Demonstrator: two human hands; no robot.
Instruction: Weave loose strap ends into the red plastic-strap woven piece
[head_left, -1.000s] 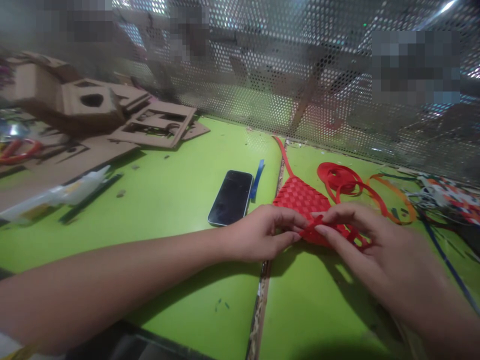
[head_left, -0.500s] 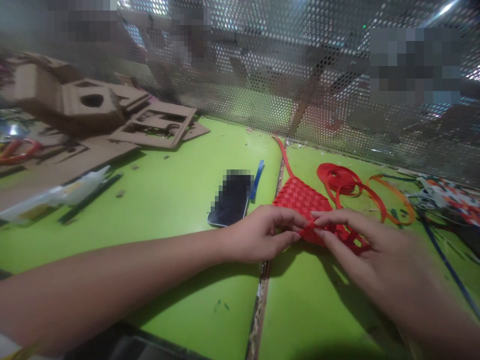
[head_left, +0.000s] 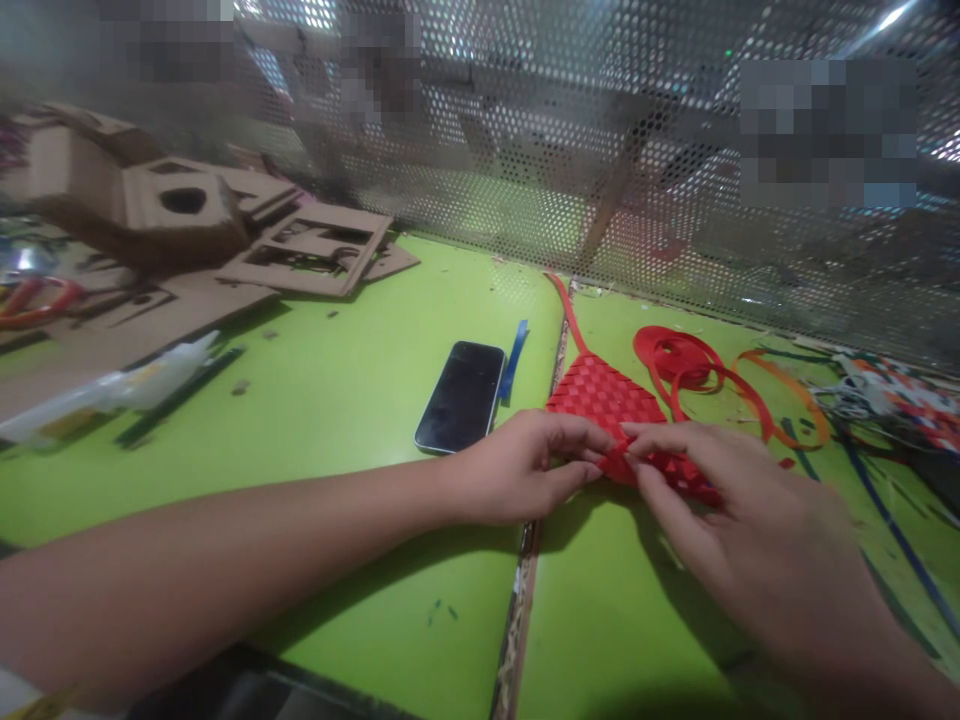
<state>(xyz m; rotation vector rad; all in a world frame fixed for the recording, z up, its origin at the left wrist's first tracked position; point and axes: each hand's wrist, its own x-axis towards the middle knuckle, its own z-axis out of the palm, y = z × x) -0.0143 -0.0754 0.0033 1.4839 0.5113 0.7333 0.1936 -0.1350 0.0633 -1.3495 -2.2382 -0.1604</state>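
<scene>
A red woven strap piece lies across the seam of the green table, its checkered weave narrowing toward the back. My left hand pinches its near left edge between thumb and fingers. Right beside those fingertips, my right hand grips the near edge with thumb and index finger, hiding part of the weave on that side. From the far corner a loose red strap runs back. A coil of red strap rests just behind the piece, on the right.
A phone and a short blue strip lie left of the weave. Cardboard pieces, orange-handled scissors and a plastic packet are farther left. Perforated metal mesh stands behind. An orange strap and woven scraps sit right.
My right hand has turned slightly and its wrist has shifted a little down and right, covering more of the piece's right end. My left hand has stayed in place.
</scene>
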